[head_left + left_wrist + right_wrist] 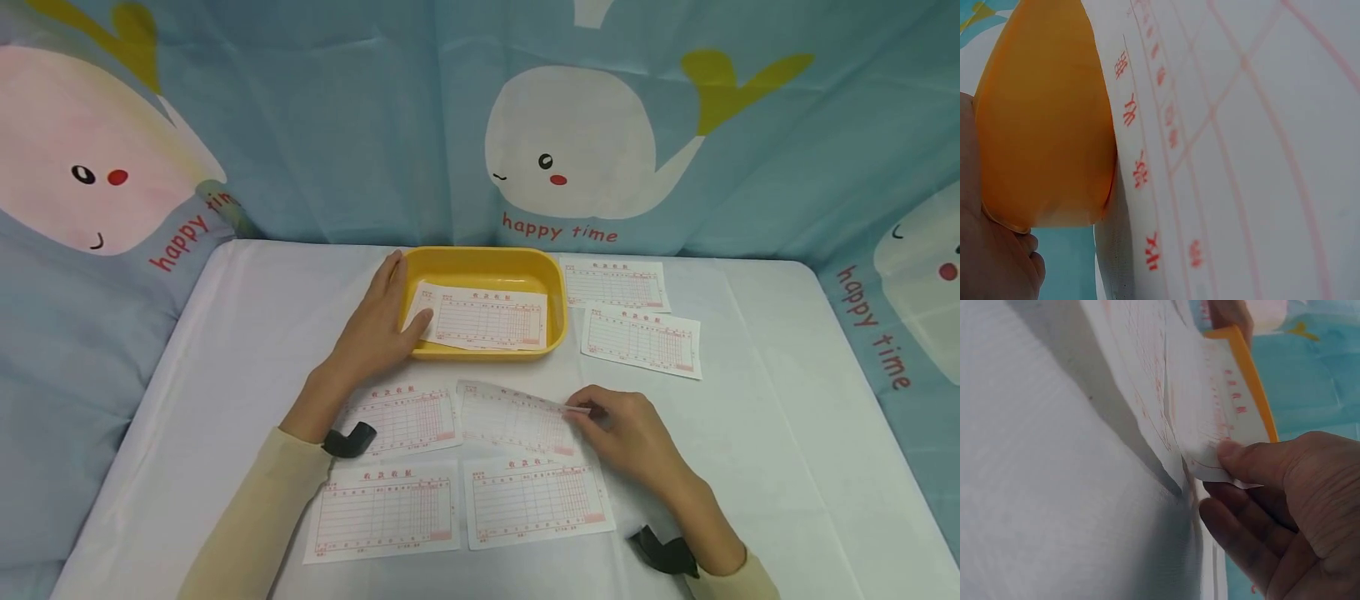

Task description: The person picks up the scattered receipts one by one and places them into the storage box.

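- We see the left hand gripping the yellow tray (thumb over its rim).
- We find the right hand pinching one paper slip, right edge raised, in front of the yellow tray.

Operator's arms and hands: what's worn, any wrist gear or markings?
Left hand and right hand: bare, no gloves. Left sleeve and right sleeve: plain beige. Left black piece and right black piece: curved, near the cuffs; purpose unclear. No cables or markings visible.
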The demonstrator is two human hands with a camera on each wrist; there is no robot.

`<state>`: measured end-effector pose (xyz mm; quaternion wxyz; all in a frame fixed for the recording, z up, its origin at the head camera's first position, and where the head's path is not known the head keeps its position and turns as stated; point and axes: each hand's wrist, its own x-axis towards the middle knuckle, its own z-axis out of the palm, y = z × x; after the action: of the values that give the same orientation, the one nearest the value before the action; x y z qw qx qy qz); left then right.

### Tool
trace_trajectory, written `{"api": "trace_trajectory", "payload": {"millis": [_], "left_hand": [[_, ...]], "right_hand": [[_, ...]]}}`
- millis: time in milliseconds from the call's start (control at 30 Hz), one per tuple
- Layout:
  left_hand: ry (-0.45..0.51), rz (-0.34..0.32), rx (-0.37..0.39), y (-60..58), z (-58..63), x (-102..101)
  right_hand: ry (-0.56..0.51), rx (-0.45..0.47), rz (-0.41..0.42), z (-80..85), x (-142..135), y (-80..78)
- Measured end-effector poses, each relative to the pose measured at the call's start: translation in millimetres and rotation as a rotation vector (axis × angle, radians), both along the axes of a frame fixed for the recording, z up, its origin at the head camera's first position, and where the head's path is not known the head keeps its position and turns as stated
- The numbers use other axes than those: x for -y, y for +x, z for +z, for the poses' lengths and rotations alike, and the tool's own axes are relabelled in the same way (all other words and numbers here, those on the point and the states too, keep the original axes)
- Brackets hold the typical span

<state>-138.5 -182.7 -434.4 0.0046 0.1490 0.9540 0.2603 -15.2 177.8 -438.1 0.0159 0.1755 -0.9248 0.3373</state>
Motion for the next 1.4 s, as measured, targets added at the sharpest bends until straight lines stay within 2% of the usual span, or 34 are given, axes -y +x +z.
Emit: {"api": "trace_trajectory", "payload": {"millis": [300,433,667,900,1000,1133,1400], "left_hand": [[-0.002,0.002,0.003,0.4,0.3,-0.4],[0.003,0.002,0.001,0.3,-0.5,-0.2],[0.000,0.005,0.002,1.1,-0.4,-0.7],[0.000,0.008,-0.002,0.5,-0.4,-0.3],[0.001,0.004,-0.001,0.7,0.6,0.3],[0.007,0.003,-0.003,1.2,0.5,0.8],[0.008,0.002,0.000,1.6,0.4,0.2]], "right_hand": [[-0.144,0.068,-0.024,1.4,-5.4,-3.5],[-0.198,0.119,-0.080,5.2,-8.4,-5.1],[-0.215,0.209,-0.185,8.5,-18.1,-8.8],[-0.228,0.259,-0.217,13.9,-23.5,-11.9],[-0.252,0.313,-0.233,16.4,-25.2,-11.6],[-0.302,0.382,-0.250,20.0,-28.6,-10.4],[-0.403,0.460,-0.254,27.8,-35.1,-8.6]]}}
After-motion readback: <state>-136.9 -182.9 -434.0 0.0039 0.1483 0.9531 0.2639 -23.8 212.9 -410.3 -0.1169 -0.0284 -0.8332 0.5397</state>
